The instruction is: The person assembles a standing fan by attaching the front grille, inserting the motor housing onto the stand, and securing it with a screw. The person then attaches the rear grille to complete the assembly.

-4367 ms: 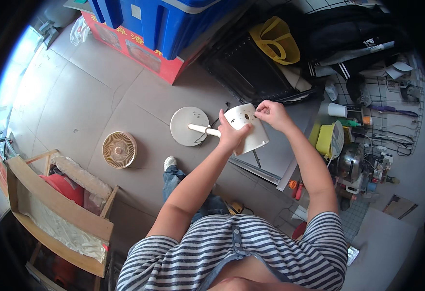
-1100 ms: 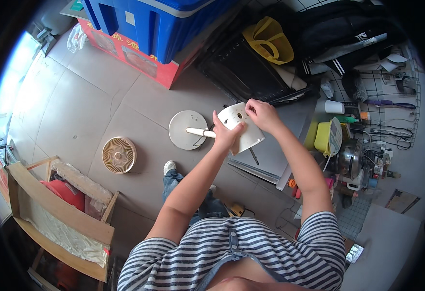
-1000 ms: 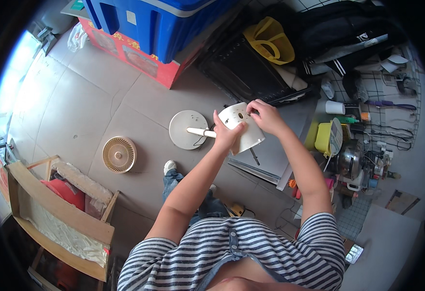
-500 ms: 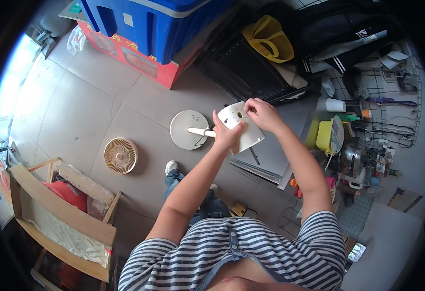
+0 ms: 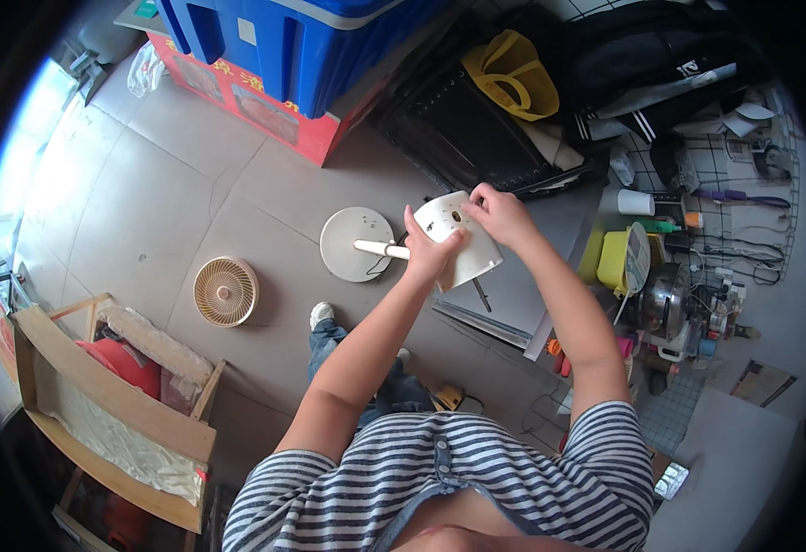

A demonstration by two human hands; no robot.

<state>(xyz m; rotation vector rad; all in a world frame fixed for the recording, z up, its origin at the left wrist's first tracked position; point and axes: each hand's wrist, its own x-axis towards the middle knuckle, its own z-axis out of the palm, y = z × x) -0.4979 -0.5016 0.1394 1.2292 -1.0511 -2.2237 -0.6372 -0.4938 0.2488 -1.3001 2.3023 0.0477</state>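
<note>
A white fan stand's housing (image 5: 472, 255) has several holes and a dark oval opening in its panel. From it a white pole (image 5: 380, 248) runs down to a round white base (image 5: 349, 241) on the floor. My left hand (image 5: 431, 250) grips the housing where the pole meets it, thumb across the panel. At the panel's upper edge my right hand (image 5: 498, 216) is closed in a pinch; whatever its fingertips hold is hidden or too small to name. A thin dark rod (image 5: 482, 294) sticks out below the housing. On the floor to the left lies a round beige fan grille (image 5: 226, 292).
Right of me is a metal-topped counter (image 5: 550, 276) crowded with cups, cables and a yellow container (image 5: 616, 256). A blue bin (image 5: 274, 55) rests on a red box (image 5: 316, 138) ahead. A wooden frame (image 5: 127, 386) stands at lower left. A yellow tool (image 5: 449, 397) lies near my feet.
My right fingertips have shifted slightly along the panel's upper edge. My left hand keeps its grip, and the view has moved a little.
</note>
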